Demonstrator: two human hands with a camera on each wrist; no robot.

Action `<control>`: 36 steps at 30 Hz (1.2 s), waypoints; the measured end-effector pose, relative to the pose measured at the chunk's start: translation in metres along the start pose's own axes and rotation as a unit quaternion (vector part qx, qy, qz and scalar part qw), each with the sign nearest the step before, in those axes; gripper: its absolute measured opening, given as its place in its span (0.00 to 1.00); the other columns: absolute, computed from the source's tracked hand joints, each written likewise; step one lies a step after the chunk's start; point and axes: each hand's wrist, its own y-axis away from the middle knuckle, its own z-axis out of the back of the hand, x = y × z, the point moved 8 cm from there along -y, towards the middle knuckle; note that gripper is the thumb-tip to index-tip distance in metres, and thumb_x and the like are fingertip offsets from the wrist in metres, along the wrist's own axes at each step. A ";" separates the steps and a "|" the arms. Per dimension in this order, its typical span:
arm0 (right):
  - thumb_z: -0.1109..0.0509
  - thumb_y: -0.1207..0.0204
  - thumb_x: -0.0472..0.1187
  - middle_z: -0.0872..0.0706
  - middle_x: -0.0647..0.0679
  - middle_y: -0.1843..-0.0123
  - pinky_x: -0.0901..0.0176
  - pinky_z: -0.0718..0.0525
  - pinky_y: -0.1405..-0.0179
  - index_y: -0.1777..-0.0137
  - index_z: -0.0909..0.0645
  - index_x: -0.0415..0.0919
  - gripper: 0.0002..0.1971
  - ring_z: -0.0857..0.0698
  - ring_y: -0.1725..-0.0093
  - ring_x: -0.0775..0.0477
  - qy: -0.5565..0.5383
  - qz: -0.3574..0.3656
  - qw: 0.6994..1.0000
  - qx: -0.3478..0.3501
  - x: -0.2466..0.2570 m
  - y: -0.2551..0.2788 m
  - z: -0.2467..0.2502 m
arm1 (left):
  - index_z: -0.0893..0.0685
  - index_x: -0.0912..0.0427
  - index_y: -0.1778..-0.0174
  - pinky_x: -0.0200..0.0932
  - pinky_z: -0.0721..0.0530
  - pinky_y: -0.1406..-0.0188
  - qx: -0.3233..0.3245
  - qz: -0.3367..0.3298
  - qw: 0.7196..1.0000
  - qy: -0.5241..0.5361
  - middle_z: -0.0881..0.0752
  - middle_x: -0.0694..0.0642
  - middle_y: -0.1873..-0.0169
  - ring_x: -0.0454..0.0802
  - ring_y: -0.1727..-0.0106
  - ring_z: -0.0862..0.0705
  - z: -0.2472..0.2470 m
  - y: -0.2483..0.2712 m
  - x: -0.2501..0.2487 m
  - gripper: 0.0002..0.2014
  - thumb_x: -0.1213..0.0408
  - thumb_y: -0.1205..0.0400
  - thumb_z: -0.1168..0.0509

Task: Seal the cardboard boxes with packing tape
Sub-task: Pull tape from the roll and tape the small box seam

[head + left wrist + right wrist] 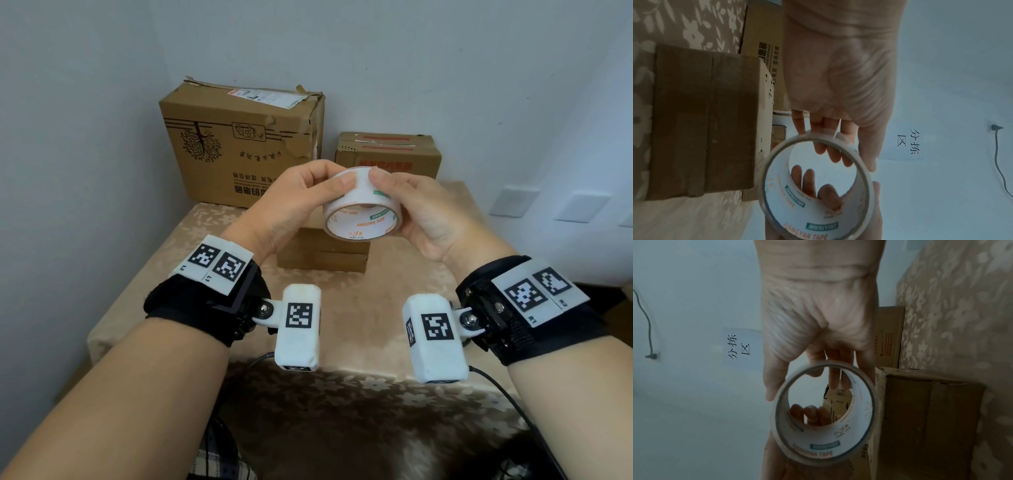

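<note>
A white roll of packing tape (pixel 363 202) with a printed core is held in the air between both hands. My left hand (pixel 330 180) grips its left side, thumb on the outer face. My right hand (pixel 380 180) grips the right side, thumb on top. In the left wrist view the roll (pixel 816 186) sits in my left hand (pixel 849 159); the right wrist view shows the roll (pixel 824 415) in my right hand (pixel 803 386). A small cardboard box (pixel 322 250) lies on the table directly under the roll. A large box (pixel 239 147) and a medium box (pixel 387 154) stand behind.
The table (pixel 394 298) has a beige floral cloth and stands against a white wall on the left and back. Wall sockets (pixel 513 202) are on the right. A dark cable (pixel 507 394) trails off the near right edge. A paper sign (pixel 908 142) hangs on a wall.
</note>
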 end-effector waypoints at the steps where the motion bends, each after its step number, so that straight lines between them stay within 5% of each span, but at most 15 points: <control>1: 0.23 0.34 0.59 0.12 0.37 0.49 0.38 0.15 0.40 0.36 0.21 0.25 0.38 0.14 0.52 0.41 -0.015 -0.005 1.000 -0.003 -0.001 0.000 0.000 | 0.16 0.56 0.57 0.35 0.20 0.53 0.004 0.002 1.000 0.004 0.14 0.45 0.66 0.41 0.61 0.17 0.000 0.000 0.001 0.08 0.55 0.22 0.32; 5: 0.28 0.34 0.55 0.10 0.43 0.55 0.39 0.15 0.42 0.43 0.15 0.37 0.26 0.11 0.56 0.47 -0.098 -0.012 0.995 -0.004 -0.002 -0.001 0.002 | 0.16 0.54 0.54 0.37 0.22 0.50 0.015 0.016 1.000 0.023 0.13 0.44 0.61 0.40 0.57 0.17 0.001 0.000 0.007 0.06 0.57 0.20 0.35; 9: 0.30 0.31 0.52 0.12 0.38 0.44 0.40 0.16 0.41 0.38 0.18 0.37 0.25 0.12 0.46 0.41 -0.164 -0.015 0.986 0.009 -0.005 -0.002 0.002 | 0.16 0.53 0.52 0.52 0.25 0.34 0.025 0.033 0.999 0.035 0.13 0.46 0.56 0.46 0.48 0.19 0.003 0.002 0.013 0.09 0.55 0.21 0.37; 14: 0.31 0.27 0.52 0.15 0.39 0.46 0.40 0.19 0.44 0.31 0.22 0.34 0.29 0.17 0.46 0.41 -0.094 -0.017 0.995 -0.019 -0.010 -0.005 0.003 | 0.20 0.56 0.60 0.45 0.20 0.49 0.025 0.035 0.999 0.014 0.15 0.48 0.68 0.46 0.62 0.18 -0.006 0.002 0.012 0.09 0.55 0.18 0.37; 19: 0.29 0.32 0.60 0.14 0.51 0.53 0.38 0.16 0.44 0.46 0.20 0.47 0.20 0.16 0.49 0.47 0.039 0.025 0.999 -0.012 -0.003 -0.001 -0.002 | 0.20 0.59 0.51 0.40 0.17 0.60 -0.003 0.021 1.000 -0.021 0.13 0.51 0.65 0.45 0.63 0.15 -0.012 -0.001 0.006 0.07 0.60 0.14 0.40; 23: 0.32 0.26 0.57 0.13 0.41 0.48 0.32 0.16 0.41 0.40 0.21 0.38 0.25 0.13 0.49 0.41 -0.013 0.001 0.999 -0.035 -0.012 -0.004 0.006 | 0.19 0.62 0.37 0.45 0.16 0.50 0.006 0.009 1.000 0.019 0.12 0.55 0.53 0.50 0.52 0.14 -0.012 0.000 0.006 0.11 0.65 0.14 0.41; 27: 0.40 0.18 0.55 0.15 0.34 0.41 0.38 0.15 0.45 0.30 0.22 0.35 0.26 0.13 0.44 0.36 -0.136 -0.032 0.989 -0.057 -0.019 -0.007 0.015 | 0.22 0.61 0.31 0.33 0.19 0.49 0.003 -0.015 1.000 0.009 0.13 0.51 0.51 0.41 0.50 0.16 -0.011 0.003 0.001 0.15 0.68 0.15 0.40; 30: 0.42 0.20 0.58 0.20 0.28 0.31 0.33 0.17 0.41 0.26 0.26 0.34 0.31 0.17 0.36 0.29 -0.222 -0.052 0.972 -0.065 -0.022 -0.009 0.020 | 0.22 0.58 0.33 0.28 0.22 0.50 -0.005 -0.017 1.000 -0.008 0.15 0.46 0.55 0.32 0.52 0.17 -0.011 0.003 0.002 0.14 0.68 0.15 0.39; 33: 0.45 0.18 0.58 0.23 0.27 0.29 0.37 0.16 0.47 0.22 0.32 0.33 0.33 0.16 0.42 0.30 -0.266 -0.053 0.961 -0.049 -0.022 -0.010 0.019 | 0.19 0.57 0.40 0.28 0.22 0.48 0.009 -0.010 1.000 -0.010 0.13 0.45 0.52 0.34 0.50 0.16 -0.014 0.003 0.006 0.10 0.67 0.16 0.38; 36: 0.46 0.18 0.55 0.20 0.29 0.32 0.34 0.19 0.41 0.23 0.31 0.33 0.31 0.15 0.44 0.31 -0.251 -0.051 0.966 -0.044 -0.020 -0.011 0.020 | 0.19 0.62 0.45 0.31 0.21 0.46 0.025 -0.002 1.000 -0.015 0.14 0.46 0.56 0.36 0.53 0.17 -0.017 0.004 0.009 0.07 0.67 0.16 0.38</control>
